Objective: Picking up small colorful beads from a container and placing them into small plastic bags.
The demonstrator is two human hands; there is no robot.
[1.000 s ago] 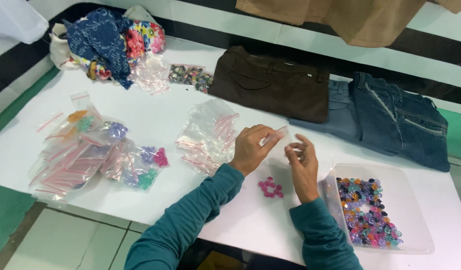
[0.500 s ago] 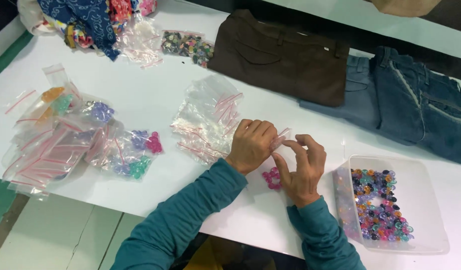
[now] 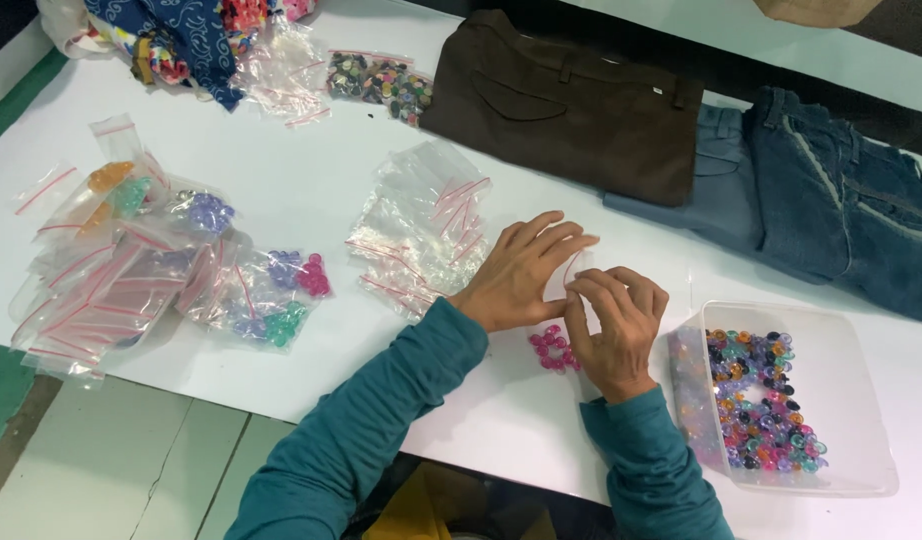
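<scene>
White table. Teal sleeves. Pink beads by the hands. Clear tub with mixed beads: purple, pink, orange, black. Clear bags with red zip strips. Brown trousers, dark blue jeans. Blue cloth with white squiggle pattern. Bagged beads purple, pink, green.

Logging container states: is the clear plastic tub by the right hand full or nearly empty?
Partly filled: clear plastic tub holds mixed-colour beads along its left side only.
</scene>
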